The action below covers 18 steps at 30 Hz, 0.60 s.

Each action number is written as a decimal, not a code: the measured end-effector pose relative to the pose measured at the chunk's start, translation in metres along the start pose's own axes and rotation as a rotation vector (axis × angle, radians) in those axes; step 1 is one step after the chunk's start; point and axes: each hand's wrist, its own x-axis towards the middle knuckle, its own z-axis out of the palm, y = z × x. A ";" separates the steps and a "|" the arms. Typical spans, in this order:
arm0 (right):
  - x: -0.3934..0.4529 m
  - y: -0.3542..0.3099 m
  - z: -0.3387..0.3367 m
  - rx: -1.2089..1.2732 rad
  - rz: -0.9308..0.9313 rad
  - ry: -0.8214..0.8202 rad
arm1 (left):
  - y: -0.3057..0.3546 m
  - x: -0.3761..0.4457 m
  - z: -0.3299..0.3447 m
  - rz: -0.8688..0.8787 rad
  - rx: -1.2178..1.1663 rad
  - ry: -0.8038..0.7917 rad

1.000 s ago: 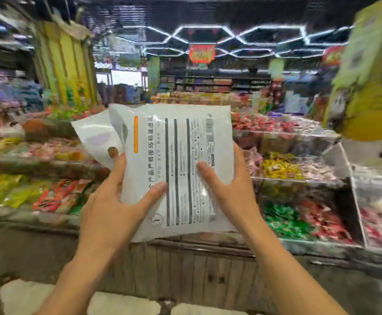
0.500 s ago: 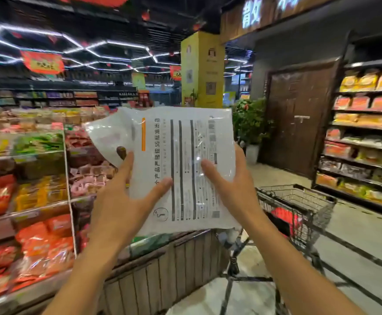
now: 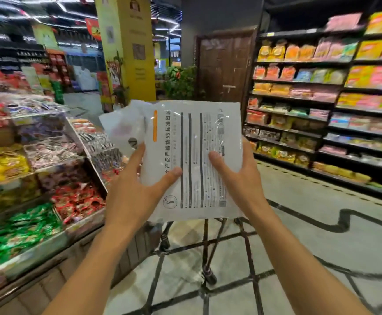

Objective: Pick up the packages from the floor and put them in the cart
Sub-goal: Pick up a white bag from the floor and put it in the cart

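Between left hand (image 3: 132, 196) and right hand (image 3: 242, 178): white glossy package (image 3: 194, 160), black print, orange stripe, both grips pinching edges.

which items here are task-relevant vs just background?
Job:
white package, held up by left hand and right hand
second white package tucked behind it
cart frame below, mostly hidden

Background:
candy bins
snack shelves
yellow pillar
wooden door
potted plant

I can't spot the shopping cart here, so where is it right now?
In the head view the cart is straight ahead, mostly hidden behind the white packages held up by the left hand and right hand; only its dark legs and wheels show below.
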 end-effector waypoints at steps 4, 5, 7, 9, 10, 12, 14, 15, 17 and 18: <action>0.046 0.050 -0.023 -0.050 0.032 0.082 | -0.013 0.050 0.068 0.011 -0.005 -0.090; 0.059 0.064 -0.026 -0.074 0.037 0.098 | -0.018 0.063 0.085 0.010 -0.012 -0.107; 0.090 0.090 -0.033 -0.111 0.041 0.123 | -0.029 0.093 0.119 0.002 -0.022 -0.134; 0.122 0.110 -0.039 -0.133 0.055 0.146 | -0.036 0.124 0.150 0.001 -0.022 -0.167; 0.138 0.120 -0.041 -0.144 0.066 0.157 | -0.040 0.141 0.166 0.002 -0.026 -0.184; 0.171 0.139 -0.048 -0.167 0.084 0.176 | -0.047 0.173 0.196 -0.001 -0.033 -0.216; 0.202 0.160 -0.053 -0.180 0.088 0.197 | -0.054 0.201 0.225 -0.017 -0.036 -0.243; 0.216 0.171 -0.056 -0.181 0.092 0.204 | -0.057 0.214 0.239 -0.020 -0.026 -0.254; 0.242 0.195 -0.062 -0.188 0.098 0.212 | -0.064 0.237 0.268 -0.014 0.007 -0.277; 0.254 0.207 -0.066 -0.193 0.089 0.214 | -0.067 0.247 0.283 -0.013 0.014 -0.292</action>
